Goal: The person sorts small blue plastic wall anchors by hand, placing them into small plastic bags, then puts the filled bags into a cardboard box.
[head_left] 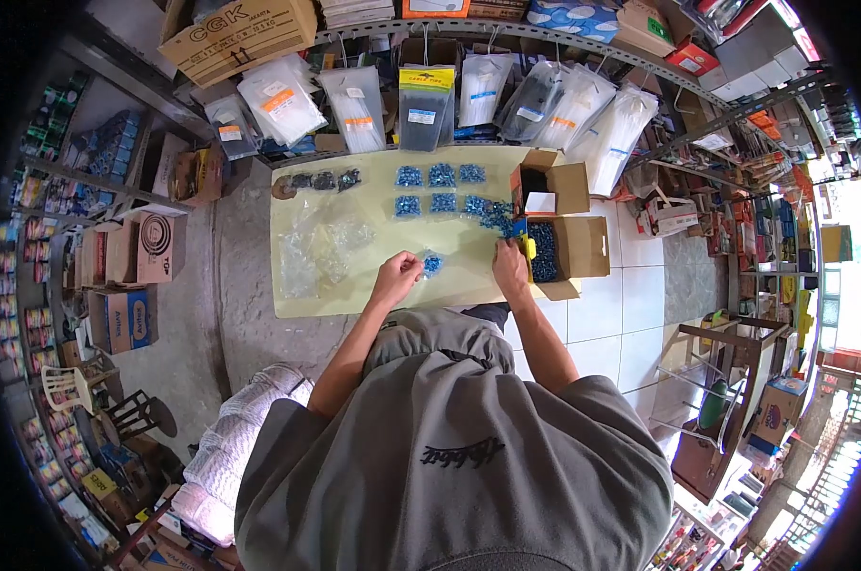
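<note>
My left hand (399, 279) pinches the edge of a small clear plastic bag (432, 265) with blue pieces in it, low over the table's near side. Beside an open cardboard box of dark blue small pieces (543, 262), my right hand (511, 268) has its fingers drawn together; what they hold is too small to make out. A yellow object (528, 247) shows at the box's left edge, close to that hand. Just beyond it lies a loose heap of blue pieces (497, 217). Several filled bags (441, 175) sit in two rows farther back.
Clear empty bags (326, 243) lie on the left of the pale yellow table (373, 300). Dark packets (326, 180) line its back left. A second open box (568, 186) stands at the back right. Packs of cable ties (425, 109) hang from the shelf beyond.
</note>
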`<state>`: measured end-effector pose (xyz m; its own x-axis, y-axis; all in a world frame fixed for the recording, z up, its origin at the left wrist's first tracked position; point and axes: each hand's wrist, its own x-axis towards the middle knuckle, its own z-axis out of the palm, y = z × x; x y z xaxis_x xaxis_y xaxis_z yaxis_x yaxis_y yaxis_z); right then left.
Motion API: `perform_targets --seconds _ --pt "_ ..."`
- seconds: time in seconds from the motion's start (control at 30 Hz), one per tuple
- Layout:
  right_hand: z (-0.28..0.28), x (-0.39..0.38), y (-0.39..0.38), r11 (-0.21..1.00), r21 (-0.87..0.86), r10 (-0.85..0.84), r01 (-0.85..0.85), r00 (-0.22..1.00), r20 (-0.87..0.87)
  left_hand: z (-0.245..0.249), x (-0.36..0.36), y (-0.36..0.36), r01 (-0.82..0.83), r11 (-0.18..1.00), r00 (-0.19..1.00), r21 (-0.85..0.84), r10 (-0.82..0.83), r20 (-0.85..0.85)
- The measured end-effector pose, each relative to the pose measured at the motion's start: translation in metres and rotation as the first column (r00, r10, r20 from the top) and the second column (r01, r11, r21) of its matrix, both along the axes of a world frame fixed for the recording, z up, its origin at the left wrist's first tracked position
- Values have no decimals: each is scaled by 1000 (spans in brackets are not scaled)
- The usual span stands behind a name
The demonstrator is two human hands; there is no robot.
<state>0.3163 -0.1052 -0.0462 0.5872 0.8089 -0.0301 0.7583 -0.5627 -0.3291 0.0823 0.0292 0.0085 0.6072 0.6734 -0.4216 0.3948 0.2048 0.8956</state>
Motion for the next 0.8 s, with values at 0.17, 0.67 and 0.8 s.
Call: perform_targets --seconds 0.17,0.67,0.8 --pt "-13 3 4 1000 -4 4 -4 1000 -28 1 -2 -1 -36 999 999 5 36 15" --pt "57 -37 31 902 250 168 351 247 -954 1 3 1 -24 1000 999 -11 25 29" --pt "72 -56 33 910 270 235 314 145 -961 0 4 1 -11 1000 1000 -15 11 -10"
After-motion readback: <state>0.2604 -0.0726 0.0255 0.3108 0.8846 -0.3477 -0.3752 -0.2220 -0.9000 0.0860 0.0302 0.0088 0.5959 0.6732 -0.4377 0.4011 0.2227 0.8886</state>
